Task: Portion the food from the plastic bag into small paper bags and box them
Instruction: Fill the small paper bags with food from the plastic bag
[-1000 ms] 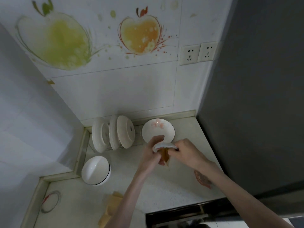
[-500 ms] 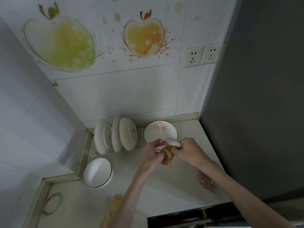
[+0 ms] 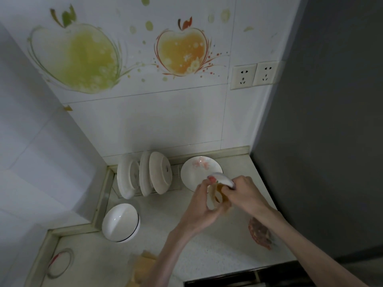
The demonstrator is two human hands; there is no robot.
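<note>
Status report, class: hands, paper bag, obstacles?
Left hand grips paper bag. Right hand pinches its top. Plate close behind.

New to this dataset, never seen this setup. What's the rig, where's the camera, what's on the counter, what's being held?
There is no robot here: a person works with two bare hands, and one wide-angle camera on their head looks forward and down, so the arms come in from the bottom edge.

The left hand and the right hand meet over the counter. Together they hold a small paper bag; something white sits at its top, under the right hand's fingers. What it is, I cannot tell.

On the counter: a rack of plates standing on edge by the wall, a flowered plate beside it, a white bowl, a reddish bag of food by the right forearm, and tan paper bags at the bottom edge.
</note>
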